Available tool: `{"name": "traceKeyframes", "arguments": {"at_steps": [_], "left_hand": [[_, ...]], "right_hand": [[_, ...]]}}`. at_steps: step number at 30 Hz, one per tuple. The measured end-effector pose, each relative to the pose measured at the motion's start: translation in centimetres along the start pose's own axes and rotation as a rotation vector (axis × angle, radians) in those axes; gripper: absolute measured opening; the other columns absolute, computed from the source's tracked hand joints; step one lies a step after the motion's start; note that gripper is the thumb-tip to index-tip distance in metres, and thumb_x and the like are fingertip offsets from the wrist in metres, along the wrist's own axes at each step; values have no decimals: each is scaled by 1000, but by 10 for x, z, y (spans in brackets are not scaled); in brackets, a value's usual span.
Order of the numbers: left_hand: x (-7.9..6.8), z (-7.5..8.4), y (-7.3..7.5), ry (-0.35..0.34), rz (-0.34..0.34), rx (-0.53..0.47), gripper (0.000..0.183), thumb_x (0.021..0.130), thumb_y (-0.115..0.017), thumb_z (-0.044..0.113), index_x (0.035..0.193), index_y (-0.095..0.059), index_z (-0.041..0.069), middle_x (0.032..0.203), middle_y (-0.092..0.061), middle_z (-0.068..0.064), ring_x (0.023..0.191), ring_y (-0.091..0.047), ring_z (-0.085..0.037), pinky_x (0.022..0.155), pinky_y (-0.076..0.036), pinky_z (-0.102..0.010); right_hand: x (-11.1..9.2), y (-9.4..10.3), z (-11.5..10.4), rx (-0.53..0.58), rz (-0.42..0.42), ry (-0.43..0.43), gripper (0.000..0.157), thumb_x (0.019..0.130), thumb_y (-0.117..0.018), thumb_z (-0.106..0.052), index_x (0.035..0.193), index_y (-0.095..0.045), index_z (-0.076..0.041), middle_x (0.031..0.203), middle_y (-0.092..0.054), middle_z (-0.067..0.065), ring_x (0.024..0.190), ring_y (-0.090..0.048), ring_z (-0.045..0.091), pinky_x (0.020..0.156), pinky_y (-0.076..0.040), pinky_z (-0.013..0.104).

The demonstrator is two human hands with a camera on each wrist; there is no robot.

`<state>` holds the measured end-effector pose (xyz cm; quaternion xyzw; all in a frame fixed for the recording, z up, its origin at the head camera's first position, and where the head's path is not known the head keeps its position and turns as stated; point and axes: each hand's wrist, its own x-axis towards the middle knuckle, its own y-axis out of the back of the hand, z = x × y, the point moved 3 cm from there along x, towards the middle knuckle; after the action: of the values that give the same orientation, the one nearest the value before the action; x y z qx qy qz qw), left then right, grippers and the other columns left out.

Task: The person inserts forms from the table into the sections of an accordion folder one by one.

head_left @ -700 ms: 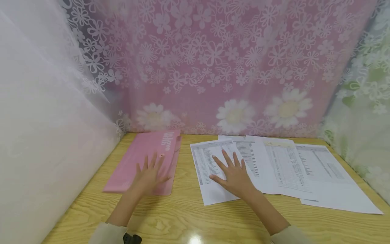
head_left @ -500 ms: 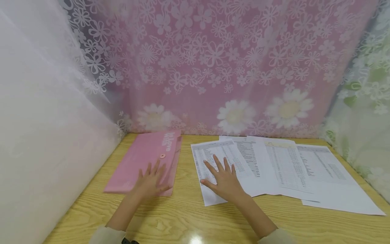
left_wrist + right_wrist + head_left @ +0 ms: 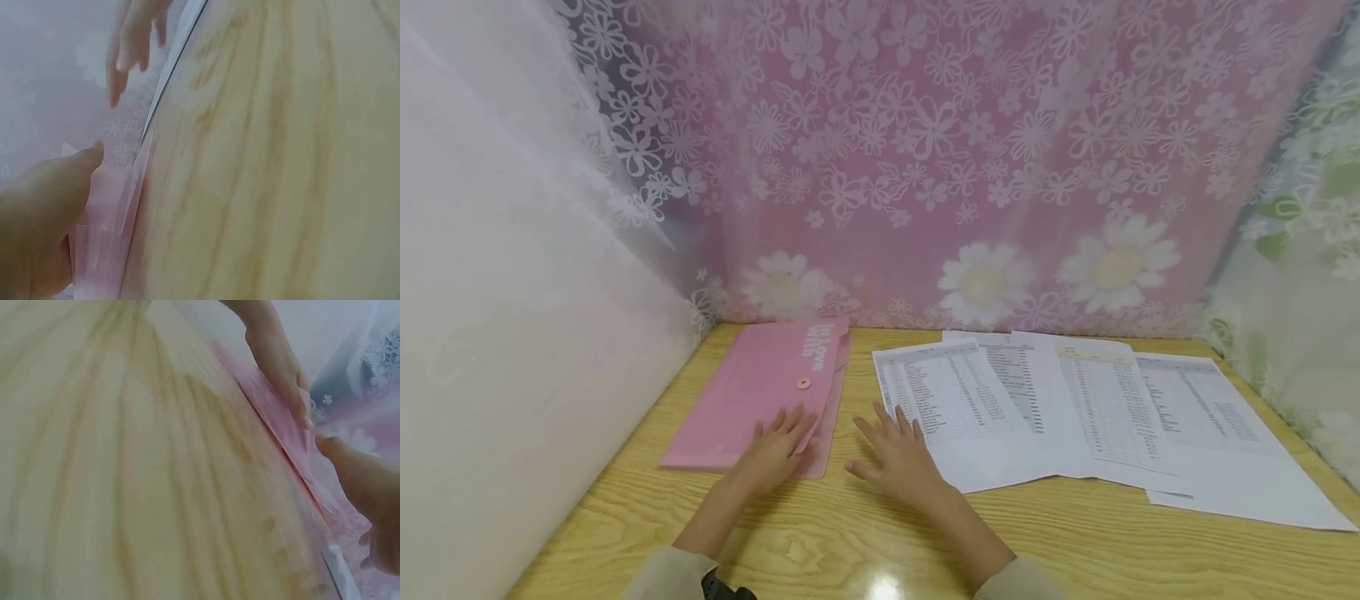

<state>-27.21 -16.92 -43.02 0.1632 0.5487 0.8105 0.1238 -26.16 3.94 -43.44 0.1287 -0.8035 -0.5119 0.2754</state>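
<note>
One folder [image 3: 741, 400] lay under the left hand [image 3: 772, 454], fingers straight, nothing gripped. Papers [image 3: 1063, 417] lay rightward of the right hand [image 3: 901, 460], fingers spread, holding nothing.

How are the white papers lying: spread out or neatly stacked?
Spread out: the white papers fan sideways across the wooden table, only partly overlapping, with several printed sides showing.

You wore a pale beige fabric left sleeve [image 3: 662, 575] and matching right sleeve [image 3: 1018, 581], both stopping short of your bare left hand [image 3: 769, 457] and right hand [image 3: 901, 462]. Small black object [image 3: 718, 588], rounded end, showed at the left sleeve's hem.
</note>
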Motion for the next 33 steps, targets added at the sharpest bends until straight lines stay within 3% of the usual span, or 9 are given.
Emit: {"name": "traceKeyframes", "arguments": {"at_steps": [4,8,16,21,26,29,33], "left_hand": [[2,1,-4,16,1,-32,50,98,-39,35,141,-38,9,144,-28,-18,130,-18,-42,95,-5,-68],[4,7,-7,14,3,-54,50,99,-35,35,141,-38,8,143,-29,-18,130,-19,-42,95,-5,-68],[6,16,-5,-11,-55,-99,63,93,-42,50,141,-37,9,146,-26,-13,133,-13,-38,99,-4,-62],[26,20,9,-52,-82,-201,61,95,-42,44,141,-36,5,146,-25,-16,133,-12,-39,100,-5,-62],[49,27,17,-73,-178,-296,58,96,-45,38,140,-36,1,144,-29,-19,131,-11,-44,99,-4,-62],[61,29,16,-35,-169,-242,56,96,-45,34,139,-37,0,144,-28,-20,131,-11,-44,99,-4,-62],[73,25,11,65,-147,-121,57,93,-53,25,140,-35,-1,146,-18,-25,131,-7,-47,98,-3,-64]], "right_hand": [[5,-16,-8,34,-38,3,64,88,-48,-53,139,-42,-14,145,-25,18,127,-18,50,95,-18,65],[12,-28,-16,-2,-53,7,60,90,-47,-49,137,-44,-11,144,-31,15,128,-23,44,98,-20,61],[19,-39,-19,-98,-51,28,63,92,-44,-49,139,-41,-7,143,-34,12,130,-24,37,102,-17,54],[21,-42,-19,-116,-47,33,61,93,-41,-50,139,-41,-10,142,-36,9,131,-23,34,104,-16,51],[23,-43,-19,-141,-28,38,57,92,-43,-46,139,-42,-13,142,-37,8,131,-25,32,103,-18,51],[23,-43,-19,-168,-27,41,56,92,-42,-45,138,-44,-12,142,-36,8,131,-25,31,103,-19,50],[21,-42,-19,-169,-42,39,56,93,-41,-47,136,-47,-11,141,-37,8,131,-25,31,104,-18,48]]}}
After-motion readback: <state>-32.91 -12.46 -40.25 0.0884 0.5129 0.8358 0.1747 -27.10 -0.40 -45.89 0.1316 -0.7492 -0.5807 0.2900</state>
